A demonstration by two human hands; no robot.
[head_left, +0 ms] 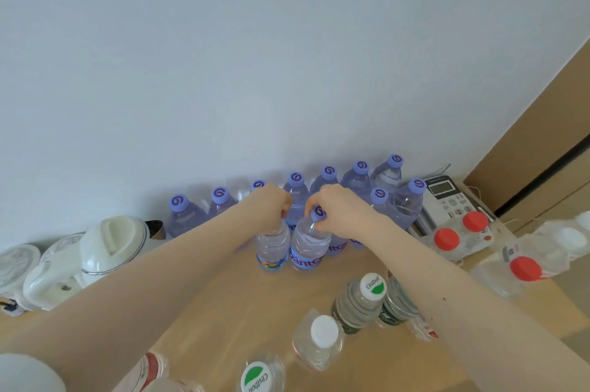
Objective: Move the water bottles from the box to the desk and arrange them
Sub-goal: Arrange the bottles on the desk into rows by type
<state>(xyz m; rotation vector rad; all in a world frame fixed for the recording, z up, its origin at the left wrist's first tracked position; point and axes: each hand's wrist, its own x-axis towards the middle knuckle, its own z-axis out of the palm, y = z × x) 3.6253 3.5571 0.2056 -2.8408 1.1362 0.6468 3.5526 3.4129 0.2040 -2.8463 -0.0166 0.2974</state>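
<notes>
Several purple-capped water bottles point(329, 179) stand in a row along the wall at the back of the wooden desk point(223, 305). In front of that row, my left hand point(269, 205) grips the neck of one purple-label bottle point(272, 249), hiding its cap. Right beside it, my right hand point(340, 209) grips the neck of a second bottle point(308, 246), whose purple cap shows. Both bottles stand upright on the desk, touching each other. The box is not in view.
A white electric kettle point(92, 257) and lidded cups stand at the left. A white desk phone point(447, 197) sits at the back right, with red-capped bottles point(447, 240) on and near it. Green-and-white-capped bottles point(370, 296) and a white-capped one point(322, 340) stand near the front.
</notes>
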